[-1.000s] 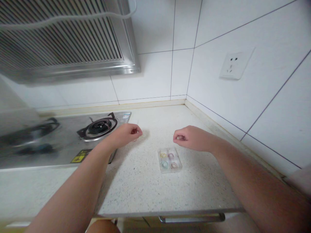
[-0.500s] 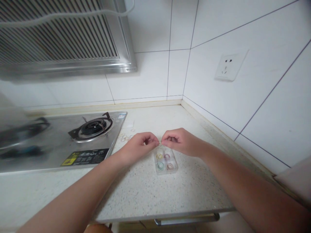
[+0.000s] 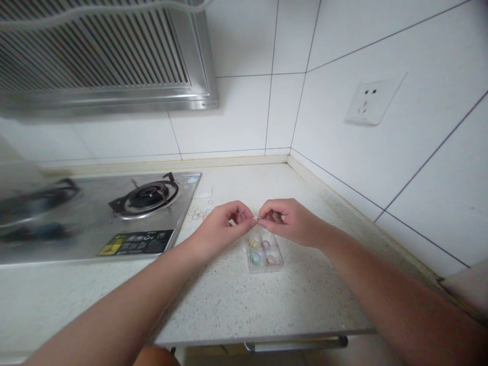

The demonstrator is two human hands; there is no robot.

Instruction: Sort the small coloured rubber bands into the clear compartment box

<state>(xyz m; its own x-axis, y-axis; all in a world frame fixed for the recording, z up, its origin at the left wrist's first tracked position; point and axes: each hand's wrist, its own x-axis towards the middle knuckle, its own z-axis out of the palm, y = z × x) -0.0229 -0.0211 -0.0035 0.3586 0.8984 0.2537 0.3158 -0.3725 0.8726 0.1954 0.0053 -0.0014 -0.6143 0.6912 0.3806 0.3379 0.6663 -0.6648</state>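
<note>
My left hand (image 3: 232, 218) and my right hand (image 3: 284, 216) meet fingertip to fingertip over the counter, both pinched closed. Between them they hold a small pale elastic band (image 3: 257, 218), of which only a thin curve shows. Just below and nearer to me stands a clear divided box (image 3: 266, 268). In its visible compartments lie yellow bands (image 3: 253, 246), purple bands (image 3: 265, 245), green bands (image 3: 255, 260) and brownish-pink bands (image 3: 271, 261). My hands partly cover the box's far end. Left of my left hand, several loose bands (image 3: 196, 213) are scattered on the counter.
A gas hob (image 3: 152, 198) fills the left side, with a range hood (image 3: 107, 61) above. A clear flat piece (image 3: 204, 192) lies beside the hob's edge. On the right tiled wall is a socket (image 3: 371, 101). A drawer handle (image 3: 297, 343) runs below the counter's front edge.
The whole view has shifted slightly. Both hands stay pinched at the band, which now shows as a small curve raised between the fingertips. The box and loose bands stay put.
</note>
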